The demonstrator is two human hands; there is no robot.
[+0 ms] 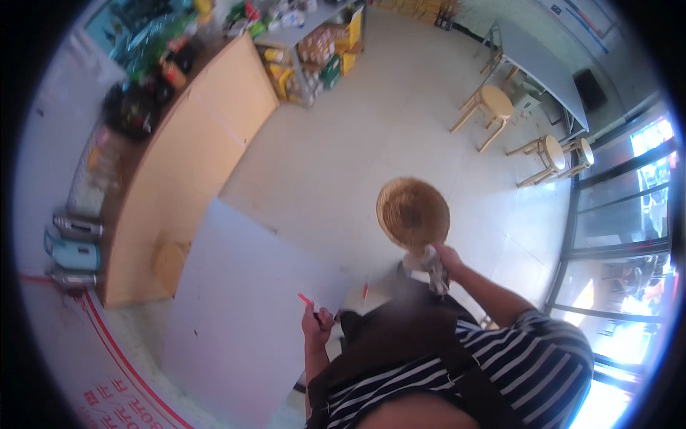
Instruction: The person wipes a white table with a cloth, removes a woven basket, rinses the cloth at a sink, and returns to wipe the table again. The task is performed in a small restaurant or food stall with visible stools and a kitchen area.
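My left hand (317,326) is closed around a small item with a thin red strip (305,298) and a whitish part. Something dark also shows between its fingers; I cannot tell what it is. This hand is above the edge of a pale grey tabletop (236,300). My right hand (449,261) grips a crumpled whitish piece, perhaps cloth or plastic (437,268), at the near rim of a round woven straw basket (412,212). The basket is tilted so its inside faces me, above the floor. Whether the fingers also hold the rim is unclear.
A wooden counter (187,161) with bags and bottles curves along the left. A metal table (292,32) loaded with packages stands behind it. Round wooden stools (496,102) and a grey folding table (541,64) are at the right, near glass doors (621,225). A small red object (365,291) is beside my apron.
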